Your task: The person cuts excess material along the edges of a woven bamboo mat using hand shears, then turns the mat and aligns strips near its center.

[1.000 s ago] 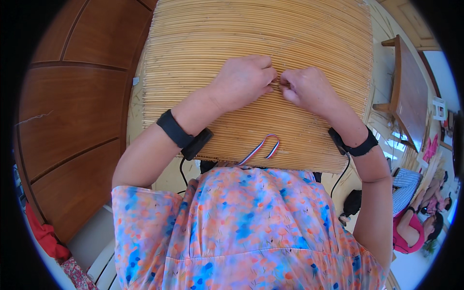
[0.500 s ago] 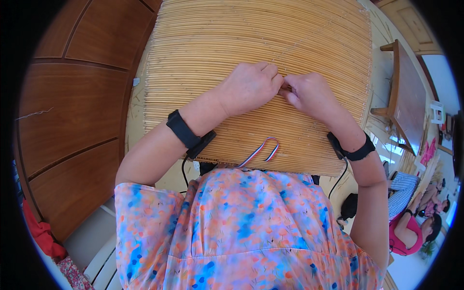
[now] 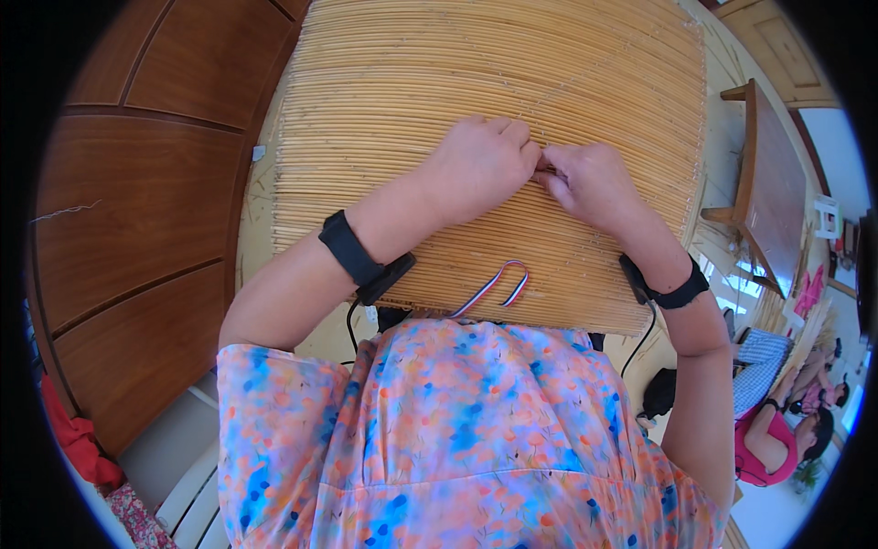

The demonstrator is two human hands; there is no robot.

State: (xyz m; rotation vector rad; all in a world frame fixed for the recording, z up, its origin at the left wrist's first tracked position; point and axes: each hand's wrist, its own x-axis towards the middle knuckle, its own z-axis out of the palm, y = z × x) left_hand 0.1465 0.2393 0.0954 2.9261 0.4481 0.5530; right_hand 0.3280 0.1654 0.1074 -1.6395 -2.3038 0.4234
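A mat of thin straw-coloured sticks [image 3: 402, 110] is lying in front of the person, its near edge running along the waist of the flowered top [image 3: 466, 421]. Near the middle of the mat, the left hand [image 3: 485, 169] is bending its fingers close together, and the right hand [image 3: 594, 188] is curling beside it, thumb and forefinger drawing near each other. The fingertips are meeting or nearly so; whether they are pinching anything cannot be told. A striped ribbon [image 3: 479, 293] is looping over the near edge. Black bands [image 3: 350, 252] are circling both forearms. Brown wooden panels [image 3: 146, 210] are standing to the left; at the far right, a person in pink [image 3: 768, 448] is sitting.
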